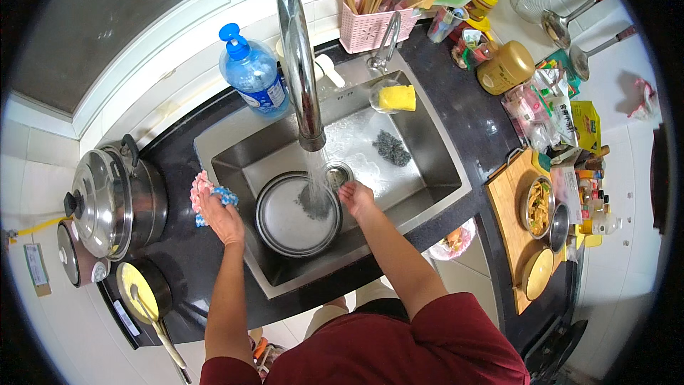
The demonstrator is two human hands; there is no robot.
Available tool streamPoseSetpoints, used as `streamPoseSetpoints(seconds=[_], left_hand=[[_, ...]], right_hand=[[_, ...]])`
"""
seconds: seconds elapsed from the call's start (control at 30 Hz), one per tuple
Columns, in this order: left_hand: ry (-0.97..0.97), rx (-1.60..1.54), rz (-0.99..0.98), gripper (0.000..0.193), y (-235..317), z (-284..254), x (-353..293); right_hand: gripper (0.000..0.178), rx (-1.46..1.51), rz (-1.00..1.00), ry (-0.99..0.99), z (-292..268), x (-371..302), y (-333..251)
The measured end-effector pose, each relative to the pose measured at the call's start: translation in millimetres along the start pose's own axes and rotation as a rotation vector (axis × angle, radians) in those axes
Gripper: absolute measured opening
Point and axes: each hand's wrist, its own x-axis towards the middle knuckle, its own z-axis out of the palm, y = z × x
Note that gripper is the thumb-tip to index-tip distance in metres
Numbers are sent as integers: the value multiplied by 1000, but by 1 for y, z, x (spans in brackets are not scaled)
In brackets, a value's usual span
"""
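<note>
At the sink's left edge, my left hand [223, 221] is closed on a bunched cloth [202, 191] with pink and blue checks. My right hand [355, 198] is just right of the running water, its fingers loosely curled and nothing visible in them. The stream from the tall chrome faucet [301, 85] falls into a round metal pan [296, 232] in the steel sink [434, 164]. A dark patch, perhaps a steel wool scrubber [311, 203], shows through the water there. Another grey steel wool scrubber [392, 149] lies on the sink floor, and a yellow sponge [397, 98] sits at the back.
A blue pump bottle [254, 75] stands behind the sink, beside a pink basket [374, 28] of chopsticks. Left are a lidded steel pot [117, 199] and a small pan [146, 292] with a utensil. Right, a wooden board [507, 207] bears bowls, near jars and packets.
</note>
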Motion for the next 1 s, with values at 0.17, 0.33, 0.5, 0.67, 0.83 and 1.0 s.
streamPoseSetpoints(seconds=[0.17,0.33,0.5,0.67,0.83,1.0], left_hand=[[7,18,13,27,5,0,1],[-7,6,-20,26,3,2,1],[8,6,1,25,6,0,2],[8,-4,-17,24,5,0,2],[3,-25,-23,23,1,4,1],[-2,-2,-30,23,-3,5,-1]], right_hand=[[29,150,-29,-360,24,-40,8],[31,315,152,-444,51,-43,21],[23,521,282,-751,10,-16,8],[29,17,72,-135,-10,1,-15],[38,-114,139,-111,-8,24,-19],[38,-259,139,-127,4,18,-37]])
